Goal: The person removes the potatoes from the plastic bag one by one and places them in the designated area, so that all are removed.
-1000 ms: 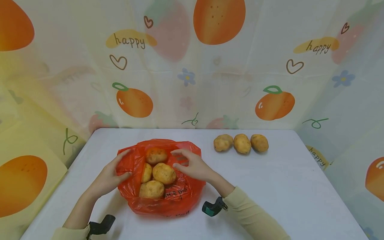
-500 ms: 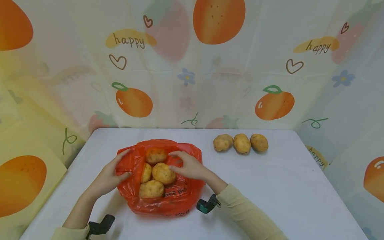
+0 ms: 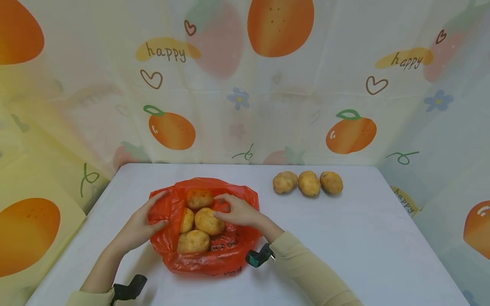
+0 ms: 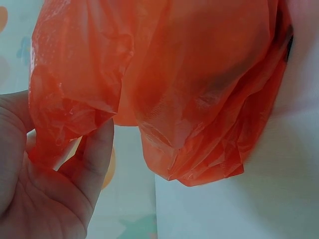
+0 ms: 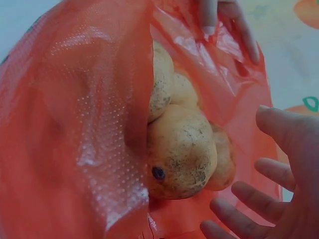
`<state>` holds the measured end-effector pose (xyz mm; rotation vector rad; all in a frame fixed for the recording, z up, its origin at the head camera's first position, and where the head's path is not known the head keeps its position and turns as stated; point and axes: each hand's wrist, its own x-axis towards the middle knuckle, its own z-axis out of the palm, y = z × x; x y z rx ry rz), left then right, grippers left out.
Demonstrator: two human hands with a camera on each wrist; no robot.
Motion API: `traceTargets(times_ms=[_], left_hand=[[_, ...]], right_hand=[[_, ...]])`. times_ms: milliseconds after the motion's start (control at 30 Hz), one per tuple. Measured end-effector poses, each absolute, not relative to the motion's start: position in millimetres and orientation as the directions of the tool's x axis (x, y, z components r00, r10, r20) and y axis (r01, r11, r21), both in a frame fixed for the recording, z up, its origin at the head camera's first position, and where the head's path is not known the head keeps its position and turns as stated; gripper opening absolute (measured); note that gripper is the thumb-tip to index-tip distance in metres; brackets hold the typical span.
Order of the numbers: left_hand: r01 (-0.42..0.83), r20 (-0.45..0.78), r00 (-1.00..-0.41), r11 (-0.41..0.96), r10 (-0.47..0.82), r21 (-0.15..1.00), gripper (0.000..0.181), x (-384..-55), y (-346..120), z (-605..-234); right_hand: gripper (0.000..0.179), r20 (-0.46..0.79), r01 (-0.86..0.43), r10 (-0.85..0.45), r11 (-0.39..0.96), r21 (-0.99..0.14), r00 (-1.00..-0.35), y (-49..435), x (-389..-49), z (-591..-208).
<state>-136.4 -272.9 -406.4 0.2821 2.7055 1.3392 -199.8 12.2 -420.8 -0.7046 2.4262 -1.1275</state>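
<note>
A red plastic bag (image 3: 206, 264) sits with its mouth spread on the left half of the table, and several potatoes (image 3: 209, 222) lie inside it. At the bag's left edge, my left hand (image 3: 135, 227) holds the thin film between thumb and fingers; the left wrist view shows the film (image 4: 75, 94) passing into the grasp. My right hand (image 3: 241, 211) hovers over the bag's right side, thumb and fingers apart. Its fingertips are close to the upper and middle potatoes. In the right wrist view, a potato (image 5: 182, 149) with a dark spot lies just beyond the spread fingers (image 5: 256, 201).
Three potatoes stand in a row at the table's back: a left one (image 3: 285, 182), a middle one (image 3: 309, 183) and a right one (image 3: 331, 182). A fruit-printed curtain (image 3: 283, 127) hangs behind the white table (image 3: 344, 238). Each wrist carries a black camera.
My right hand has moved slightly left over the bag, toward the middle potato, its thumb and fingers somewhat nearer each other. My left hand and the potatoes have stayed put.
</note>
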Motion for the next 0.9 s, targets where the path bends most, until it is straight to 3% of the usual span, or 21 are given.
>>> traceTargets(times_ms=[267, 900], left_hand=[[0.162, 0.036, -0.977, 0.621, 0.211, 0.767, 0.075, -137.9, -271.8, -407.3], [0.15, 0.019, -0.977, 0.614, 0.214, 0.775, 0.075, -138.1, -272.5, -411.4]], right_hand=[[0.056, -0.149, -0.236, -0.588, 0.526, -0.817, -0.795, 8.7, -203.1, -428.6], [0.061, -0.185, -0.233, -0.58, 0.57, -0.788, -0.793, -4.7, -200.8, -442.6]])
